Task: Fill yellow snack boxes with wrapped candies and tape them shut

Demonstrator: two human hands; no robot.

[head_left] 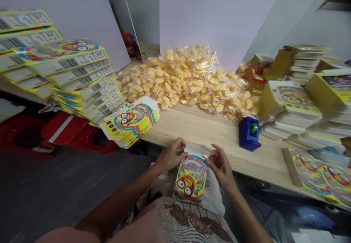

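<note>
A small colourful cardboard box [190, 179] with a cartoon face stands upright at the near edge of the wooden table [208, 133], above my lap. My left hand [172, 154] grips its top left corner with fingers curled. My right hand [221, 165] pinches the top right side by the white flap. A big heap of clear packets with yellow pieces [189, 78] lies behind, at the middle of the table.
Flat printed cartons lie fanned at the left [82, 75], with a smaller stack [131, 120] at the table's corner. Folded boxes are piled at the right [296, 104]. A blue tape dispenser [249, 133] stands by them. Red plastic stools [65, 129] sit below left.
</note>
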